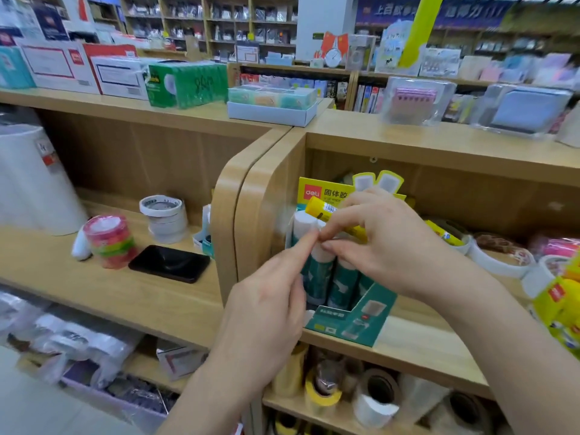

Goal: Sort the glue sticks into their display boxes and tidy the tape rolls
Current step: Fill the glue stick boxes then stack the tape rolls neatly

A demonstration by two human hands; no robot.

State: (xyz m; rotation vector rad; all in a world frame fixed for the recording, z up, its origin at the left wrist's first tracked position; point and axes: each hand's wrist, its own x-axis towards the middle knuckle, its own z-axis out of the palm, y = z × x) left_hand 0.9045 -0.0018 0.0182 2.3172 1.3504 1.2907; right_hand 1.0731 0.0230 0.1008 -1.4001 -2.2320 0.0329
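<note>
Head view: the right hand (386,243) has its fingers curled round a yellow plastic glue stick (328,211), which it holds just above the white-capped teal glue sticks (320,271). These stand upright in the open teal cardboard display box (351,320) on the wooden shelf (417,346). The yellow stick's long axis runs from upper left down to lower right, nearly level. One end pokes out past the fingers to the left, and the rest crosses the palm.

The yellow cardboard display box (315,189) stands directly behind the teal one, up and back from the held stick. The next move probably means tipping the stick upright and carrying it rearward, and the right hand is the nearer one. The left hand (270,309) points its index finger at the white caps, tip meeting the right fingertips, the other fingers loosely folded and holding nothing.

White tape rolls (499,262) lie to the right with another yellow stick among them.

The right hand hides the yellow box's inside, so free slots cannot be told. Blur smears the labels.
</note>
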